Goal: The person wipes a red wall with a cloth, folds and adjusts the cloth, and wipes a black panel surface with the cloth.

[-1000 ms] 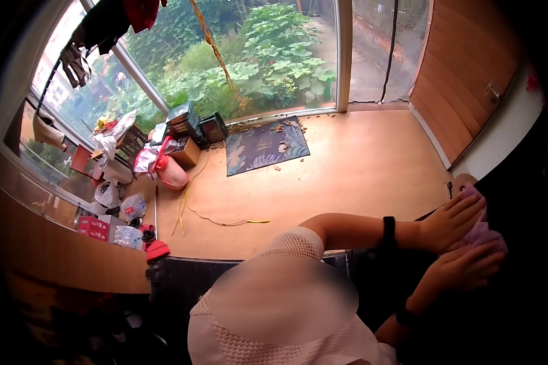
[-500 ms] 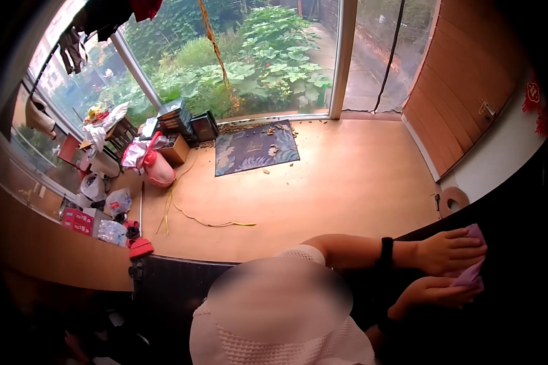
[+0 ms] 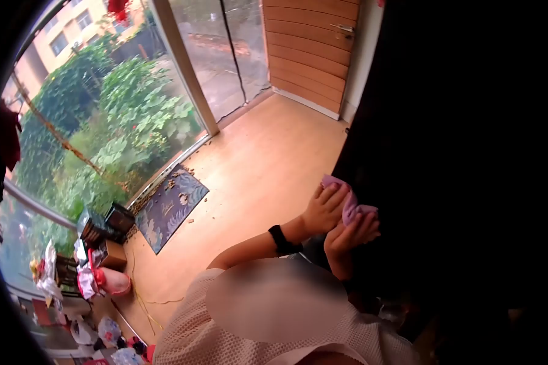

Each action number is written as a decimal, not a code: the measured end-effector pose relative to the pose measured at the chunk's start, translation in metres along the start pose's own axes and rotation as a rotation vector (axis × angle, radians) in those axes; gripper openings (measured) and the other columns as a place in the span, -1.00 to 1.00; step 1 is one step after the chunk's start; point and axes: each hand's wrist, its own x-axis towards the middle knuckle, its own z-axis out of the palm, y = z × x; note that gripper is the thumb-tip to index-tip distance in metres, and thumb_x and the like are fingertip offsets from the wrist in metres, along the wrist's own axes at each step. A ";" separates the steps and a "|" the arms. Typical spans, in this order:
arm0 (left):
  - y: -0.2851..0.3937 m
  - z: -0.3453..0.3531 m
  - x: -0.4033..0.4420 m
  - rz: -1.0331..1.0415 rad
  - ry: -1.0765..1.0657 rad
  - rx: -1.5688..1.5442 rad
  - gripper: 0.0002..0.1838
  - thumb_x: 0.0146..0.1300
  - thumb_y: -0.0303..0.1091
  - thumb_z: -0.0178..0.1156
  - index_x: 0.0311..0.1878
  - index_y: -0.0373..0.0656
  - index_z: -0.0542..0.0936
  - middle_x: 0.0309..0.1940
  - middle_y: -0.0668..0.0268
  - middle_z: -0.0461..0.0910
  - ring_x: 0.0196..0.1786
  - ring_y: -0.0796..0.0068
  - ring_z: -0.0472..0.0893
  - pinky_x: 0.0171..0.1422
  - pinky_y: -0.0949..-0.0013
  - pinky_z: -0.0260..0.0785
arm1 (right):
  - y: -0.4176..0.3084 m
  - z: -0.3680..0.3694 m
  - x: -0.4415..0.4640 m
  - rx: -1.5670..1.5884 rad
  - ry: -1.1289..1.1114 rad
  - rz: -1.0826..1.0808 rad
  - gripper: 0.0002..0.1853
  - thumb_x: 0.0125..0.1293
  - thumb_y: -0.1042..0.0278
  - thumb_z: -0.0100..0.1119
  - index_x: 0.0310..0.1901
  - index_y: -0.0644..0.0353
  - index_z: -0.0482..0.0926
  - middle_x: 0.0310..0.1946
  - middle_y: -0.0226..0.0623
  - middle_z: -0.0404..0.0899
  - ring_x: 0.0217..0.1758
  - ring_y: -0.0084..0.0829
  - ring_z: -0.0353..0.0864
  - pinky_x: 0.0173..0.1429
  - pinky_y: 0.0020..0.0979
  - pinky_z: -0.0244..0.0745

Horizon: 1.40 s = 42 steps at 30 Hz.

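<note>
A crumpled purple cloth (image 3: 351, 210) is between my two hands, right of centre. My left hand (image 3: 324, 210), with a black band on its wrist, grips the cloth's upper part, and one corner sticks out past the fingers. Just below, my right hand (image 3: 352, 236) has its fingers bent around the lower end. The hands are close together, and the dark area beyond them hides whatever lies behind the cloth. My beige knit top (image 3: 182, 328) fills the bottom of the view.
A patterned doormat (image 3: 172, 207) with scattered brown bits lies by the large window. A wooden door (image 3: 310, 55) stands at the top. Dark boxes (image 3: 97, 226), a pink container (image 3: 112, 281), plastic bags (image 3: 108, 331) and a yellow cord (image 3: 141, 304) are at the lower left.
The view has turned and tilted, so the room appears rotated and the hands sit nearer the centre. Both hands still hold the purple cloth, now more bunched between them.
</note>
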 end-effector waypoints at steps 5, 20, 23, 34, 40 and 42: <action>-0.028 -0.043 0.113 -0.132 0.217 0.021 -0.48 0.16 -0.12 -0.11 0.10 -0.26 0.42 0.20 0.09 0.29 0.30 0.09 0.16 0.40 0.07 -0.27 | -0.017 -0.010 0.108 0.006 0.108 0.059 -0.57 0.34 0.37 -0.25 0.21 0.36 0.18 0.23 0.19 0.11 0.39 0.11 -0.11 0.37 0.05 -0.50; -0.016 -0.019 0.005 -0.257 -0.041 -0.181 -0.32 0.10 -0.11 0.06 0.15 -0.49 0.24 0.25 -0.15 0.09 0.33 -0.19 0.02 0.34 -0.16 -0.19 | 0.005 -0.004 0.012 0.102 -0.099 -0.095 -0.67 0.25 0.37 -0.09 0.05 0.18 0.38 0.16 0.02 0.26 0.23 0.00 0.20 0.28 -0.01 -0.07; -0.013 -0.053 0.026 -0.342 -0.114 -0.336 -0.32 0.08 -0.24 0.12 0.21 -0.44 0.18 0.28 -0.09 0.07 0.34 -0.06 0.07 0.37 0.01 -0.10 | 0.001 -0.019 0.027 0.208 -0.195 -0.021 -0.72 0.21 0.41 -0.04 -0.02 0.17 0.42 0.17 -0.02 0.25 0.23 0.00 0.19 0.28 0.00 -0.04; -0.004 -0.127 0.039 -0.396 -0.062 -0.548 -0.68 -0.21 -0.36 0.37 -0.32 -0.12 0.51 -0.31 0.33 0.47 -0.11 0.26 0.42 -0.05 0.30 0.30 | 0.007 -0.072 0.054 0.893 -0.348 0.175 -0.74 0.00 0.61 0.08 -0.27 0.16 0.28 0.07 0.09 0.30 -0.07 -0.11 0.40 0.04 -0.24 0.34; 0.019 -0.149 0.043 -0.303 -0.406 -0.665 -0.72 -0.09 -0.26 0.31 -0.31 -0.12 0.51 -0.46 0.35 0.49 -0.50 0.33 0.50 -0.43 0.36 0.36 | 0.034 -0.129 0.060 1.077 -0.834 0.483 -0.47 -0.10 0.42 0.33 -0.04 0.19 0.35 -0.33 -0.27 0.43 -0.28 -0.43 0.42 -0.17 -0.46 0.33; 0.032 -0.150 0.058 -0.239 -0.472 -0.692 -0.74 -0.07 -0.28 0.29 -0.29 -0.12 0.51 -0.44 0.35 0.50 -0.49 0.34 0.51 -0.43 0.37 0.36 | 0.052 -0.148 0.062 0.907 -0.939 0.453 -0.58 -0.08 0.39 0.31 -0.09 0.15 0.50 -0.37 -0.32 0.45 -0.28 -0.42 0.41 -0.18 -0.46 0.32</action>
